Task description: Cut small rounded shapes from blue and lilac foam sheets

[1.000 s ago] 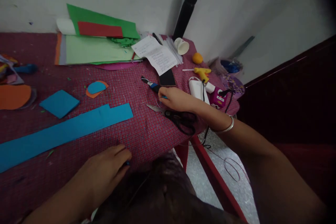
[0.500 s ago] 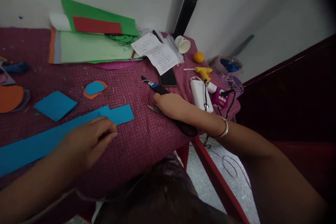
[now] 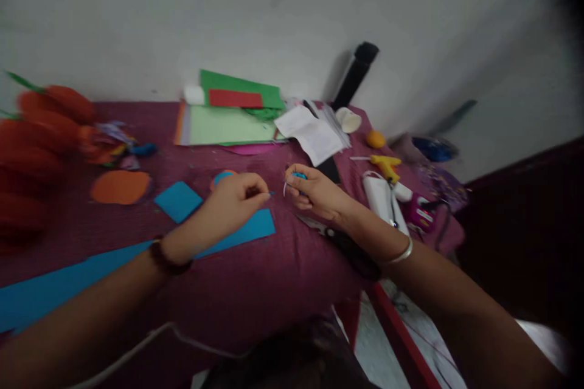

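My left hand is above the blue sheet, thumb and fingertips pinched on a tiny blue scrap. To its right, my right hand is closed round a black-and-blue handled tool, mostly hidden by the fingers; a thin white strand hangs by its tip. Below the right hand lies a pair of scissors with black handles. A long blue foam-like sheet runs under my left forearm. A blue diamond-shaped piece and a small blue-and-orange round piece lie behind it.
Green and red sheets are stacked by the wall, beside a written paper. Rightward are a paper cup, an orange ball-like thing, a yellow glue gun and a white power bank-like box. Orange lantern-like shapes stand left.
My right hand has lifted the black-and-blue tool off the cloth. My left hand has come up towards it, now pinching a tiny blue scrap. The view has swung left and up.
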Available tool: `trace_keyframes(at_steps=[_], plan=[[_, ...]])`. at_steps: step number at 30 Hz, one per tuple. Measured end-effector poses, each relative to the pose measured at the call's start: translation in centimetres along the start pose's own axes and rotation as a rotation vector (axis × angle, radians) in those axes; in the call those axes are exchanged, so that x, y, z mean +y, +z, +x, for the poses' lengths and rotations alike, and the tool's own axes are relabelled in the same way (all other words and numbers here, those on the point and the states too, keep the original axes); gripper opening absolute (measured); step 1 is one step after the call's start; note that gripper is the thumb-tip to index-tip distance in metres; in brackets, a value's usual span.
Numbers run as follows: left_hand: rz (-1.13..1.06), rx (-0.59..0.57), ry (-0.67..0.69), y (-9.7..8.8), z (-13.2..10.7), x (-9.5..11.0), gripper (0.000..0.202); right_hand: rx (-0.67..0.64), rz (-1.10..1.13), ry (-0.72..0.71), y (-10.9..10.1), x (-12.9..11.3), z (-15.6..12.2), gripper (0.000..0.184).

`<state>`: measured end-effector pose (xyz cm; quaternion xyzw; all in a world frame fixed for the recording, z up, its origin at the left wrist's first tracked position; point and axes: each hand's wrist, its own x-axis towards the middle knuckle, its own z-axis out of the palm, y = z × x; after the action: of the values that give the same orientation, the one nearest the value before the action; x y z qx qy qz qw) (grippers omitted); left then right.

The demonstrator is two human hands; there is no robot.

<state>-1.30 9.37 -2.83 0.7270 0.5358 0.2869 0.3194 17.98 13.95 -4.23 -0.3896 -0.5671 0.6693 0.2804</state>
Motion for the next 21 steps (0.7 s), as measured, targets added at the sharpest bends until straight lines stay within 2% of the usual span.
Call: trace_keyframes(at_steps=[2,5,7,9,12,15,18,21], plan=[[0.009,0.023,-0.005,-1.1,0.2,-1.2,0.012,-0.074,0.039,-0.010,2.2,-0.4,2.7,0.010],[0.132,0.117,-0.050,-4.6,-0.6,-4.4,0.011,-0.153,-0.084,-0.047,6.0,-1.4,7.9,0.009],[0.206,0.165,-0.157,-7.9,-1.6,-7.1,0.011,-0.159,-0.335,-0.101,8.8,-2.0,11.8,0.009],[0.256,0.228,-0.220,-11.6,-2.5,-9.6,0.014,-0.154,-0.683,-0.204,11.7,-2.6,15.8,0.010],[0.428,0.324,-0.330,-17.1,-2.8,-12.8,0.020,-0.159,-0.888,-0.316,16.0,-3.4,21.6,0.010],[0.660,0.331,-0.399,-21.3,-2.1,-14.7,0.023,-0.172,-1.042,-0.376,19.9,-4.3,26.1,0.012],[0.820,0.277,-0.435,-23.7,-0.8,-15.5,0.024,-0.212,-1.179,-0.402,22.6,-5.4,28.6,0.018],[0.861,0.207,-0.432,-24.3,0.6,-15.9,0.024,-0.263,-1.273,-0.427,23.9,-6.4,29.4,0.029]])
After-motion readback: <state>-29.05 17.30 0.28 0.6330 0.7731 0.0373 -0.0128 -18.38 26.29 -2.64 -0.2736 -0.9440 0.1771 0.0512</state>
